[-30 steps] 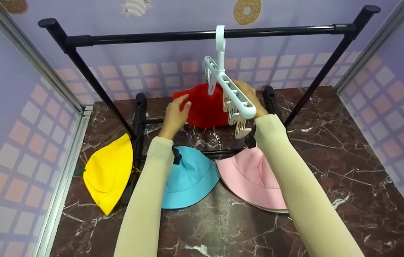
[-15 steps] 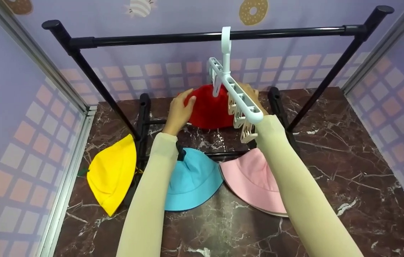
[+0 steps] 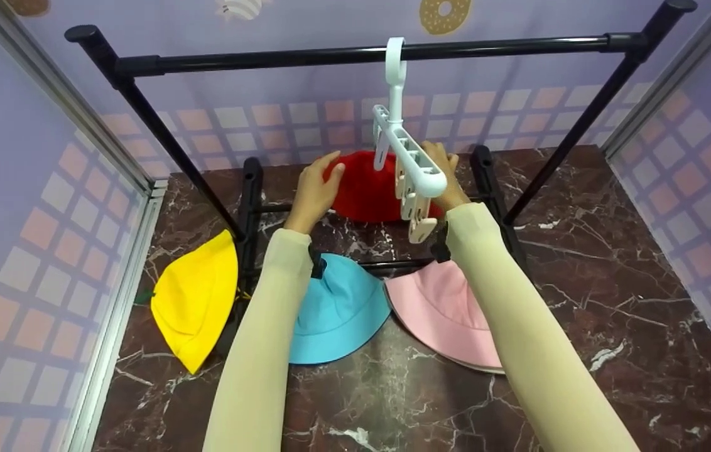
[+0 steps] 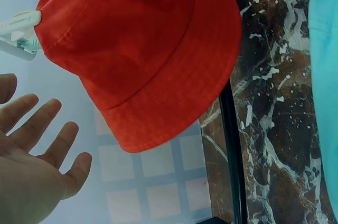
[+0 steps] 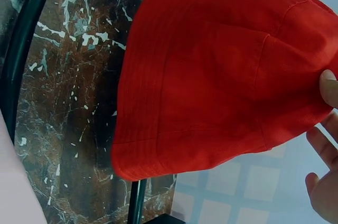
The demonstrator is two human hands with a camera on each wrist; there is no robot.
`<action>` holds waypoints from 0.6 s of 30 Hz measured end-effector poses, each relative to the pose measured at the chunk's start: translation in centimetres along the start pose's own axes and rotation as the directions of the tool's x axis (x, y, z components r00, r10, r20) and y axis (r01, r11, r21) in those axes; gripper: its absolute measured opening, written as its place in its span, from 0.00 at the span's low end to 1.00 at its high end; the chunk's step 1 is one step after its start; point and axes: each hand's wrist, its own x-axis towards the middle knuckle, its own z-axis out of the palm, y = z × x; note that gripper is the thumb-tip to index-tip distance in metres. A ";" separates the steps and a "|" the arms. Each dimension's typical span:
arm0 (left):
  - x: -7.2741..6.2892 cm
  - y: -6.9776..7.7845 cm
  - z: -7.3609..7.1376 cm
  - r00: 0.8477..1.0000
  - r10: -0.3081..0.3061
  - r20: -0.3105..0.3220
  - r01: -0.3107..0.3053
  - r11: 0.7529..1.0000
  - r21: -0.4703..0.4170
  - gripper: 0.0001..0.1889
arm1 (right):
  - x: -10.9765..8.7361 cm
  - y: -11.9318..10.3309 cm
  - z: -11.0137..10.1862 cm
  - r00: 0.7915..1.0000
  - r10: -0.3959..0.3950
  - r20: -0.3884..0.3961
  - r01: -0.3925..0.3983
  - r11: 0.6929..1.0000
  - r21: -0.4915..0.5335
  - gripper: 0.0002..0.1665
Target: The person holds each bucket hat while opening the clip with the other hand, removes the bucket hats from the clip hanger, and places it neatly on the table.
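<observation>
A red bucket hat [image 3: 362, 191] hangs under a pale clip hanger [image 3: 396, 103], brim downward. My right hand [image 3: 445, 172] pinches the hat's crown on the right side, partly behind the hanger; in the right wrist view its thumb [image 5: 329, 91] presses the red cloth. A white clip [image 4: 25, 22] meets the top of the crown in the left wrist view. At the hat's left, my left hand [image 3: 314, 193] has its fingers spread, holding nothing; in the left wrist view a gap separates these fingers [image 4: 45, 123] from the cloth.
The hanger hooks over the black rail [image 3: 267, 59] of a floor rack. Below lie a yellow hat [image 3: 195, 301] at left, a blue hat [image 3: 340, 314] in the middle and a pink hat [image 3: 446, 307] at right, on dark marble [image 3: 393, 402]. Patterned walls surround it.
My left hand has shifted slightly inward and up along the hat's left side. The hanger's near end swung right, then back left. My right hand stays at the hat.
</observation>
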 end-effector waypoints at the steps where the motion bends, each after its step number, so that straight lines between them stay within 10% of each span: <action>1: 0.1 0.2 0.0 1.000 0.003 0.002 -0.003 1.000 -0.001 0.21 | -0.3 0.0 -0.1 1.000 -0.030 -0.007 0.030 0.999 0.013 0.15; 13: 0.8 2.1 0.4 0.997 -0.044 0.058 0.046 0.999 -0.025 0.23 | -1.2 0.0 0.8 0.998 -0.058 -0.015 0.058 0.998 -0.011 0.14; 18: 1.1 2.6 0.5 0.997 -0.034 0.063 0.038 0.997 -0.074 0.22 | -1.9 0.2 1.3 0.987 -0.156 -0.027 0.158 0.975 0.158 0.18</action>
